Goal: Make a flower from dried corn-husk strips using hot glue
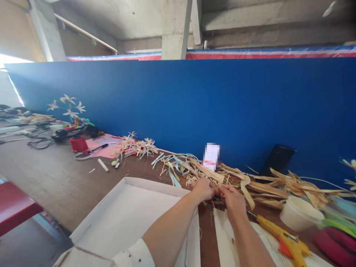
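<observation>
Left hand [205, 188] beside white box [130, 211]

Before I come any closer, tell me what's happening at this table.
A person's left hand and right hand meet fingertip to fingertip over a heap of dry, straw-coloured strips; whatever they pinch is too small to tell. The white tray lies beneath the left forearm, and a yellow glue gun lies right of the right forearm, held by neither hand.
</observation>
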### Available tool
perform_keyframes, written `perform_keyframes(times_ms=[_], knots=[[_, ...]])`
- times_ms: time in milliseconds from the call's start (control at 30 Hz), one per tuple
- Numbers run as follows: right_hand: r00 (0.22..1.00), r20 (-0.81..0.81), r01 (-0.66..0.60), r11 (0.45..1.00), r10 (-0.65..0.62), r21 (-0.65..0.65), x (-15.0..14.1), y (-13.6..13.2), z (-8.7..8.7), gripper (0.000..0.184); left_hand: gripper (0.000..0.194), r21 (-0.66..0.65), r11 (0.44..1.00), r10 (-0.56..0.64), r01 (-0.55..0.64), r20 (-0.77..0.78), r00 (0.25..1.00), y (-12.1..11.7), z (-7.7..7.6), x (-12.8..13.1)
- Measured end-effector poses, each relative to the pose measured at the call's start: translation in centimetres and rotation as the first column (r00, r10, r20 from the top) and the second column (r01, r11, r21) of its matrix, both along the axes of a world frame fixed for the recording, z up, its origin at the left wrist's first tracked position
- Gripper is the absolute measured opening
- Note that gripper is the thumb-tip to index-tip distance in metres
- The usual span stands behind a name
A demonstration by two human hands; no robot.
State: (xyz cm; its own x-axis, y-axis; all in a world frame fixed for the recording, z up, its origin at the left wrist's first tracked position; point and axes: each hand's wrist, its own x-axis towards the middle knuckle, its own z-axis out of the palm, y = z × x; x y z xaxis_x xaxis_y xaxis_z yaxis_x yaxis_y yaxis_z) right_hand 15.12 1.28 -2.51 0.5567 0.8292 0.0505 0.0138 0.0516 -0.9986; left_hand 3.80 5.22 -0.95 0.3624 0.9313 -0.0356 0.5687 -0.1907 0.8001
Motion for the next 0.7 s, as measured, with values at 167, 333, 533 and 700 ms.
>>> perform_keyframes(times_ms=[167,333,533,700], knots=[[1.0,-0.026,0.009,1.0,-0.009,-0.013,0.15,-0.12,0.27,0.036,0.034,-0.085,0.996,0.006,0.004,0.111,0.994,0.02,-0.06,-0.08],[0.998,-0.045,0.051,0.999,-0.051,-0.02,0.37,-0.17,0.54,0.042,0.066,-0.09,0.991,-0.071,0.095,0.243,0.967,0.01,0.1,-0.3],[0.998,-0.031,0.056,0.998,-0.056,-0.006,0.35,-0.2,0.59,0.04,0.053,-0.052,0.996,-0.052,0.067,0.262,0.964,-0.28,0.54,-0.44],[1.0,0.009,0.003,1.0,-0.003,0.006,0.11,-0.18,0.35,0.04,0.031,-0.041,0.999,0.008,0.001,0.22,0.975,-0.44,0.42,-0.27]])
